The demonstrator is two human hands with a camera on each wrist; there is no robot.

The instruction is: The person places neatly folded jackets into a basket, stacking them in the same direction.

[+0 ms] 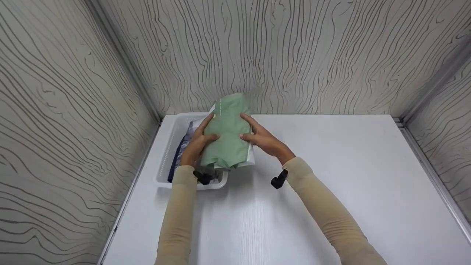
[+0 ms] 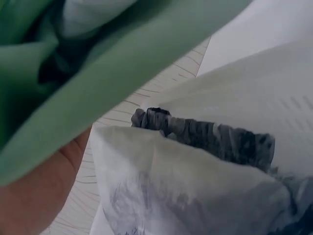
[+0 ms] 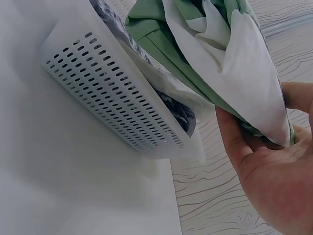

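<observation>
A folded green-and-white cloth (image 1: 228, 129) is held up between both hands, over the right part of a white basket (image 1: 158, 176). My left hand (image 1: 197, 145) grips its left edge, thumb on the green face. Opposite it, my right hand (image 1: 265, 140) grips the right edge in the same way. From the right wrist view, white layers (image 3: 254, 73) show inside the green folds, with the right fingers behind them. Patterned dark-and-white cloth (image 2: 195, 200) lies in the basket below. The held cloth hides much of the basket's inside in the head view.
The perforated basket wall (image 3: 110, 93) stands on a white table (image 1: 331, 176), near its back left corner. Wood-grain panels (image 1: 276, 55) rise behind the table and at both sides. A small black device (image 1: 279, 179) sits at each wrist.
</observation>
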